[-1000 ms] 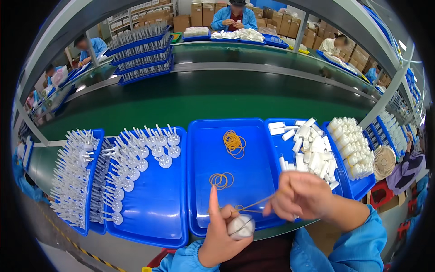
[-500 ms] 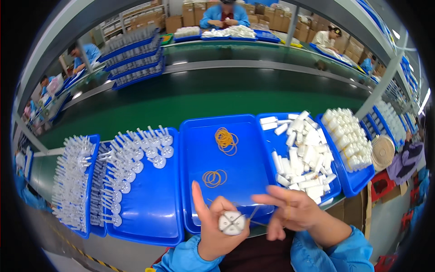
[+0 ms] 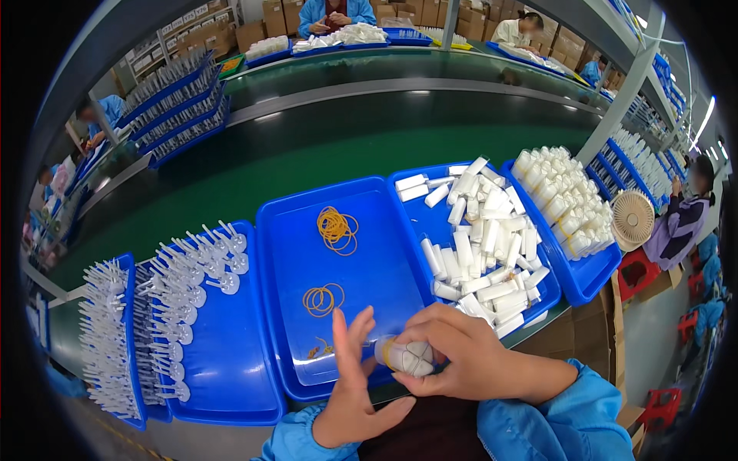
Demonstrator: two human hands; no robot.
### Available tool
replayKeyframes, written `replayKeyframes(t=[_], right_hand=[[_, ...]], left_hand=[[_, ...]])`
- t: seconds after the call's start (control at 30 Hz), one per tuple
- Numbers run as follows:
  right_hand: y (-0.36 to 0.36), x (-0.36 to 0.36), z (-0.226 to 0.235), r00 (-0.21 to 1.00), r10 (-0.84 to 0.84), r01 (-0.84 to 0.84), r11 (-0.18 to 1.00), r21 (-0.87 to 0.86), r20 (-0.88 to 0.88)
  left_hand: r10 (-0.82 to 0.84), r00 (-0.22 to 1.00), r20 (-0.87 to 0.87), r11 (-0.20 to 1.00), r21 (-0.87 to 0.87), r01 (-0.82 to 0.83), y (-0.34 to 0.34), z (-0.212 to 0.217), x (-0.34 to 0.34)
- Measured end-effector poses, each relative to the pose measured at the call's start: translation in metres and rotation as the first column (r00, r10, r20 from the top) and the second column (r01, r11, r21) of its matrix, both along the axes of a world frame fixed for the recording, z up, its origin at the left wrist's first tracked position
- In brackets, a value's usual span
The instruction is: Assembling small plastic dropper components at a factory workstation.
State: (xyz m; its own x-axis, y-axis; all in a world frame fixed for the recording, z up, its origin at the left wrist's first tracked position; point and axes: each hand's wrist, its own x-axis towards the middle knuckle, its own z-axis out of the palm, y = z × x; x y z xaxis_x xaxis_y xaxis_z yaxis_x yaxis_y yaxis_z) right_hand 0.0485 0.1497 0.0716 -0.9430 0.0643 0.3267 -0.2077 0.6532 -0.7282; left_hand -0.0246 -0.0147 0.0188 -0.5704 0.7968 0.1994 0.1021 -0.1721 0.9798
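**Inspector:** Start at the far left of the frame; what lies there?

**Assistant:** A narrow blue tray (image 3: 131,338) packed with white plastic stems; just right of it a wider blue tray (image 3: 231,384) with round-headed white pieces (image 3: 196,276) laid in loose rows; none of these is in hand.

**Inspector:** Centre?

**Assistant:** The middle blue tray (image 3: 384,223) holds two loose heaps of orange rubber bands, one heap (image 3: 337,229) toward its upper part, the other heap (image 3: 323,300) lower down; a few stray bands lie near its lower edge.

**Inspector:** The hands?

**Assistant:** Both sit at the lower centre, over the near rim of that tray; the left hand (image 3: 355,384) is open, fingers straight and spread, thumb out, its palm side against the bundle; the right hand (image 3: 461,357) curls over the small bundle of white tubes (image 3: 406,355), fingertips pinching it from above; a yellowish band appears to circle the bundle, though whether it is fully seated I cannot tell.

**Inspector:** Right side?

**Assistant:** A blue tray of loose white tubes (image 3: 480,246), well filled; beyond it, at the upper right, a further tray of white tubes standing upright (image 3: 565,203).

**Inspector:** Progress?

**Assistant:** In my judgement one bundle is being banded; a large stock of loose tubes and bands remains; I see no separate pile of banded bundles, so the count done cannot be told.
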Motion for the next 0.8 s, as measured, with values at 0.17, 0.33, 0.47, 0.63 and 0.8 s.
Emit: replayKeyframes(t=[0.17,0.33,0.47,0.63,0.8], right_hand=[[-0.004,0.006,-0.012,0.989,0.076,-0.06,0.99,0.129,-0.124],[0.0,0.015,-0.013,0.991,0.06,-0.035,0.979,0.199,-0.122],[0.003,0.026,-0.024,0.97,0.132,-0.1,0.982,0.158,-0.204],[0.016,0.051,-0.032,0.953,0.127,-0.068,0.975,0.214,-0.277],[0.108,0.092,0.006,0.786,-0.355,0.576,0.719,0.39,-0.506]], left_hand=[[-0.109,0.854,0.509,0.988,0.15,0.037,0.008,0.013,0.004],[-0.077,0.877,0.474,0.98,0.198,-0.021,0.024,0.016,0.009],[0.045,0.953,0.301,0.994,0.077,-0.071,0.027,0.018,0.021],[-0.004,0.994,0.109,1.0,0.019,0.002,0.032,0.012,0.035],[-0.06,0.822,-0.566,0.998,-0.064,0.029,-0.032,0.031,0.0]])
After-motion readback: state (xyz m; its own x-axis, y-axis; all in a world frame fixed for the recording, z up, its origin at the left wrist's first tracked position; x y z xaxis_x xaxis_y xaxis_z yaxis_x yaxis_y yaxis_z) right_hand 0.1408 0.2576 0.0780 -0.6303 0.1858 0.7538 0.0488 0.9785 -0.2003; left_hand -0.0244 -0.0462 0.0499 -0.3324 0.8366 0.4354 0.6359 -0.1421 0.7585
